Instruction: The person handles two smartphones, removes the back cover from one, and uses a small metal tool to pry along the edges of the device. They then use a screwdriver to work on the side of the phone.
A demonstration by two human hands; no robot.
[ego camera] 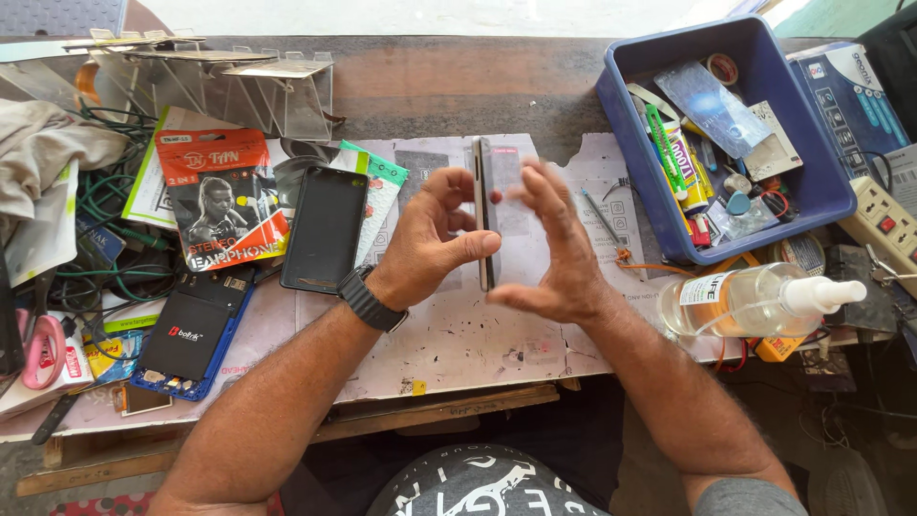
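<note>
My left hand (430, 239) holds a slim smartphone (483, 191) upright and edge-on above the work mat, thumb and fingers pinching its side. A black watch sits on that wrist. My right hand (559, 253) is just to the phone's right with fingers spread, holding a thin clear screen protector sheet (508, 186) by its edges against the phone's face. The sheet is nearly transparent and hard to make out.
A black phone case (325, 229) lies left of my hands beside packaged earphones (222, 196). A blue bin (821, 182) of small tools stands at right, a clear spray bottle (745, 301) lying in front of it. A power strip (884, 225) sits far right, cables far left.
</note>
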